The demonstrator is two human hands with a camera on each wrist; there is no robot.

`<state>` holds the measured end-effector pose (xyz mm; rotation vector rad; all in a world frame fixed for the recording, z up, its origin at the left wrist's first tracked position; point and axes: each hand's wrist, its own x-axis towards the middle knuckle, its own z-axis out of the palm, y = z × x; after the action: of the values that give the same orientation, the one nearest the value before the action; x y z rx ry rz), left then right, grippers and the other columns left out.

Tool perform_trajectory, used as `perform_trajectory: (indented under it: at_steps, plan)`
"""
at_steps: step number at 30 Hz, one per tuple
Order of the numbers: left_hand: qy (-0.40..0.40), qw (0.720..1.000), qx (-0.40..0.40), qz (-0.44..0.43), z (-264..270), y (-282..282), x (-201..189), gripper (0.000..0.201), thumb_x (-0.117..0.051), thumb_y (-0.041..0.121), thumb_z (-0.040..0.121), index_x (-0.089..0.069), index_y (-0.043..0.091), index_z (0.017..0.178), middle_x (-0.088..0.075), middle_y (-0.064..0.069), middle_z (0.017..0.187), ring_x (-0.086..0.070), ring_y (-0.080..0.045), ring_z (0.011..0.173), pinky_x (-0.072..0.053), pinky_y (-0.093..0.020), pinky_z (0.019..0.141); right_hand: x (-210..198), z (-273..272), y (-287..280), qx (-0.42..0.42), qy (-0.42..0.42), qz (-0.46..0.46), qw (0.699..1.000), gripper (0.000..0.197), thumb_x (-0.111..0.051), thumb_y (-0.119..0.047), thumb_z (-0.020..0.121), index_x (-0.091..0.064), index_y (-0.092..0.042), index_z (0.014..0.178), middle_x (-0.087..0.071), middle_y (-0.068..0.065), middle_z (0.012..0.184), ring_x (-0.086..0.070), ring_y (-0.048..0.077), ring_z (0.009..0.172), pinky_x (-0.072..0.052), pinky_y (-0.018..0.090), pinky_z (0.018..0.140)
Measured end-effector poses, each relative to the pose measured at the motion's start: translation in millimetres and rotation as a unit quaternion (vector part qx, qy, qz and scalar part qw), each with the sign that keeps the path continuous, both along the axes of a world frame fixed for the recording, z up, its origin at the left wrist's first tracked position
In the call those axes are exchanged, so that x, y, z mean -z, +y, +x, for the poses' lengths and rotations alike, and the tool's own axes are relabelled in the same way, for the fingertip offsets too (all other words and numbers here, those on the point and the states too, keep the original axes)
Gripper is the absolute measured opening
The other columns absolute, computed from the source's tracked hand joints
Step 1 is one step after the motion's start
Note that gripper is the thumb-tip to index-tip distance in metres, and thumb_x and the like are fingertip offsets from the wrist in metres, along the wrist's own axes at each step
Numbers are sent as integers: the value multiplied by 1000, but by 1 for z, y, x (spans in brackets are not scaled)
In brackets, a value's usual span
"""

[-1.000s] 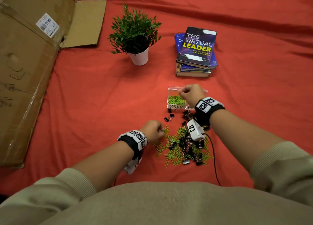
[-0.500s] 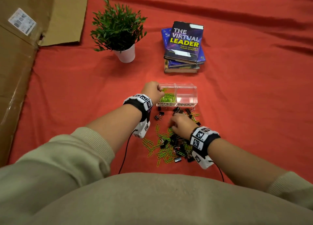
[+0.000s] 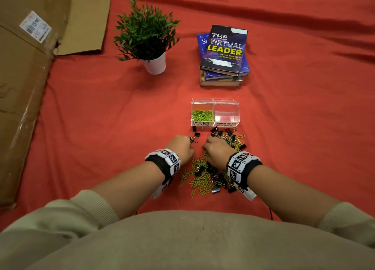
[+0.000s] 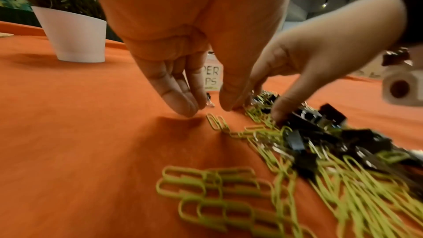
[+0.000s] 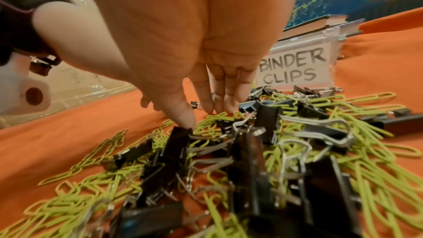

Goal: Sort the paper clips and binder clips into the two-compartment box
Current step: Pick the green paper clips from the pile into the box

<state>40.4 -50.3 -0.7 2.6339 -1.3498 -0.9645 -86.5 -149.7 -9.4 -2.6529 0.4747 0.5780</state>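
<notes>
Both hands down in the mixed clip pile [image 3: 211, 172], just in front of the two-compartment box [image 3: 215, 112].
Left hand [image 3: 181, 147] fingers loosely extended, nothing held, reaching for a green paper clip [image 4: 216, 121]: thin, light, slippery, tangles — pinch one loop. Right hand [image 3: 216, 150] fingertips on the heap; black binder clips [image 5: 267, 122] stiff — grab the body.

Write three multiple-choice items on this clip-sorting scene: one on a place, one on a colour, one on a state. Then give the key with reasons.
1. Which compartment of the two-compartment box holds the sorted paper clips?
A. the one labelled PAPER CLIPS
B. the one labelled BINDER CLIPS
C. both

2. What colour are the binder clips?
A. green
B. black
C. white

3. What is the right hand doing?
A. resting on the books
B. hovering over the box
C. fingers down in the clip pile

Key: A, green clips fill only that side; B, black bodies with metal handles; C, its fingertips touch the pile.
</notes>
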Motion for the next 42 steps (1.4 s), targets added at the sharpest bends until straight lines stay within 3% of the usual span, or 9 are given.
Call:
perform_trajectory:
  at_steps: [4, 6, 15, 20, 25, 28, 33, 37, 42]
  plan:
    - [6, 999, 32, -33, -19, 9, 14, 27, -64, 25, 85, -58, 5, 103, -56, -13, 111, -58, -30, 102, -49, -39, 89, 5, -5, 5, -33, -11, -11, 999, 30, -52, -1, 80, -60, -2, 109, -52, 12, 108, -51, 30, 100, -46, 39, 88]
    - [6, 998, 47, -47, -27, 9, 17, 27, -63, 22, 83, -58, 7, 106, -54, -12, 114, -56, -31, 106, -49, -40, 91, 7, -9, 5, -34, -12, -6, 999, 27, -54, -1, 80, -62, 0, 106, -53, 14, 105, -52, 29, 96, -47, 40, 86]
    - [-14, 991, 131, -34, -33, 9, 15, 20, -57, 10, 85, -57, 4, 104, -52, -13, 113, -54, -31, 107, -48, -42, 89, 5, -16, 6, -17, 6, 15, 1000, 22, -52, -8, 86, -61, 1, 104, -58, 16, 104, -55, 31, 100, -43, 38, 87]
    - [-50, 981, 185, -17, -36, 10, 9, 19, -52, 9, 90, -58, 2, 106, -55, -14, 109, -57, -32, 104, -48, -42, 80, 1, -15, 3, 8, 13, 32, 999, 22, -54, -11, 86, -60, 2, 103, -57, 17, 108, -55, 31, 101, -43, 35, 86]
    - [-47, 980, 194, -14, -36, 12, 10, 21, -51, 11, 91, -61, 3, 108, -58, -14, 105, -59, -33, 99, -49, -42, 76, -16, -7, -18, 150, -35, 131, 979, 13, -63, -20, 86, -67, -7, 87, -67, 6, 86, -61, 15, 72, -47, 20, 61]
    - [-44, 981, 188, -14, -36, 10, 9, 22, -49, 13, 91, -59, 2, 107, -57, -14, 108, -58, -33, 101, -48, -41, 75, -35, 9, -40, 248, -72, 217, 941, 12, -67, -16, 84, -69, -5, 88, -69, 8, 84, -59, 13, 64, -51, 22, 57]
    - [-37, 982, 184, -22, -37, 13, 12, 21, -50, 15, 90, -55, 4, 107, -56, -13, 111, -56, -30, 105, -47, -39, 77, -57, 51, -75, 317, -134, 201, 917, 12, -67, -11, 83, -69, -1, 89, -70, 13, 88, -60, 17, 71, -56, 35, 71]
    - [-37, 982, 183, -10, -39, 14, 16, 27, -49, 15, 91, -52, 2, 114, -54, -15, 116, -52, -32, 111, -47, -41, 82, -53, 77, -83, 308, -111, 93, 940, 17, -66, -14, 82, -70, -1, 93, -68, 14, 86, -58, 22, 74, -42, 27, 65]
    - [-29, 983, 182, -16, -33, 15, 16, 28, -48, 17, 93, -52, 1, 115, -56, -17, 116, -54, -33, 110, -46, -42, 85, -40, 84, -79, 273, -95, 58, 956, 24, -63, -14, 85, -68, -3, 106, -70, 17, 104, -65, 30, 98, -51, 34, 86]
